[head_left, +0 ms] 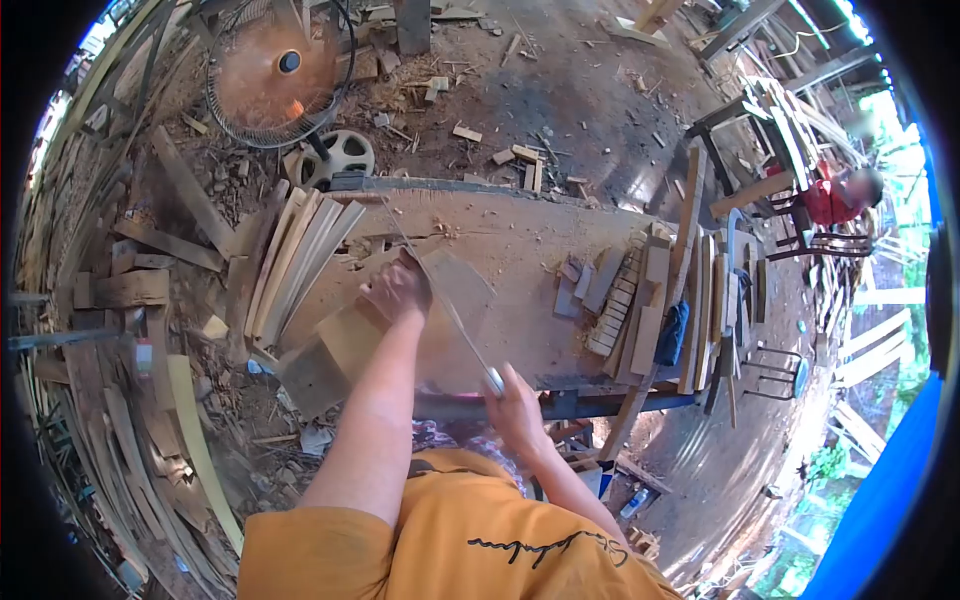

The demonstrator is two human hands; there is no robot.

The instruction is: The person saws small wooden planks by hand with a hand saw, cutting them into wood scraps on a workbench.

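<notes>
My right hand (517, 412) is closed around the pale handle of a hand saw (448, 304), its long thin blade seen nearly edge-on and slanting away to the far left. A flat wooden board (375, 345) lies on the workbench (510, 235), its near left end jutting past the bench edge. On this board, close beside the blade, my left hand (398, 287) bears down with its fingers bent and gripping. Its fingertips are partly hidden. The blade crosses over the board to the right of that hand.
Long wood strips (305, 260) lean at the bench's left. Stacked wood blocks (615, 295) and planks (690, 270) occupy its right end. A standing fan (285, 65) is beyond the bench. A person in red (835, 198) sits far right. Offcuts litter the ground.
</notes>
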